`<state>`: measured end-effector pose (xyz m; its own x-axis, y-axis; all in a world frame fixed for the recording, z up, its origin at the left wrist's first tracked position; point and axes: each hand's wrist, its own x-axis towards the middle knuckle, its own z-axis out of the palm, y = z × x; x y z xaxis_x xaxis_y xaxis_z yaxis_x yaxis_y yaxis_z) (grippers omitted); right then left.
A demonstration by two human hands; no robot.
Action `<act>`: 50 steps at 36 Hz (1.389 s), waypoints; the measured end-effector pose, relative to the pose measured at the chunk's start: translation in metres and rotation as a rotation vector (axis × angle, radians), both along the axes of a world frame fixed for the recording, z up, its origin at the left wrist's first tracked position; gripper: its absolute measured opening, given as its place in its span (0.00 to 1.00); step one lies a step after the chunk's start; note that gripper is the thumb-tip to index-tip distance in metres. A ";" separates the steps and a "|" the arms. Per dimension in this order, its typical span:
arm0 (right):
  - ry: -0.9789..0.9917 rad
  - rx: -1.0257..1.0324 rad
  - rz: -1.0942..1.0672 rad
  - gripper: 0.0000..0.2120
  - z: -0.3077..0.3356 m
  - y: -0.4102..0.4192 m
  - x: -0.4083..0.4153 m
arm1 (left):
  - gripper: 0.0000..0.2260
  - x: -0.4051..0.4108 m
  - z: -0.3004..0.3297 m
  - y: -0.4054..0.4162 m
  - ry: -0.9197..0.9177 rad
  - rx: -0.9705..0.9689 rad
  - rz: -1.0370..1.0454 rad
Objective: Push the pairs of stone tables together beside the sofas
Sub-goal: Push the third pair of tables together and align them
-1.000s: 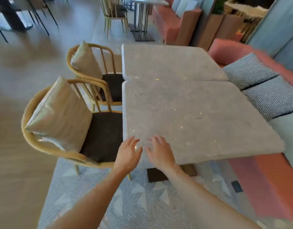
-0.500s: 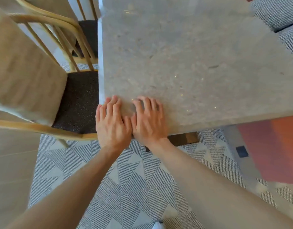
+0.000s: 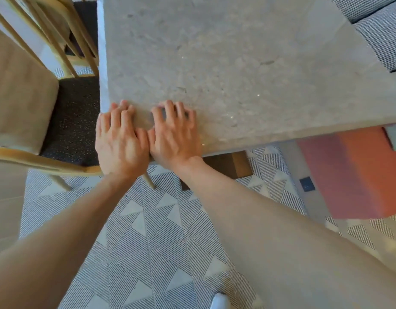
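The grey stone table fills the upper middle of the head view; only this one table shows. My left hand and my right hand lie side by side on its near left corner. The palms hang over the near edge and the fingers rest, slightly curled and apart, on the top. Neither hand holds anything. The orange sofa runs along the table's right side, with checked cushions at the upper right.
A wooden chair with a beige cushion and a dark seat stands tight against the table's left edge. The table's dark base sits on a striped rug. My white shoe shows at the bottom.
The view has dropped and come closer, so the far table has left the frame. My hands have settled flat on the near corner and spread a little apart.
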<state>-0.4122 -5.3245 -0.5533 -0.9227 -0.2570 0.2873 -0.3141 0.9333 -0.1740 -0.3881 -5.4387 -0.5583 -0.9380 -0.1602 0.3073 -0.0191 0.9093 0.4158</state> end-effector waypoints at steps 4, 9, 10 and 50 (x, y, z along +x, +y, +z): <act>-0.038 0.064 -0.009 0.17 0.004 0.001 0.001 | 0.19 -0.002 0.004 -0.002 -0.120 -0.144 -0.084; -0.196 0.062 0.132 0.17 0.027 0.018 0.005 | 0.17 0.002 0.038 0.019 -0.336 -0.081 -0.016; -0.223 0.051 0.174 0.16 0.035 0.030 0.007 | 0.16 0.007 0.046 0.033 -0.360 -0.021 0.025; -0.062 0.137 -0.090 0.18 0.018 0.686 -0.110 | 0.23 -0.130 0.019 0.649 -0.188 -0.053 -0.228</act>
<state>-0.5223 -4.6383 -0.5350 -0.9586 -0.2054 0.1970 -0.2209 0.9734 -0.0601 -0.5184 -4.7893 -0.5394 -0.9892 0.0726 0.1272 0.1159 0.9193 0.3761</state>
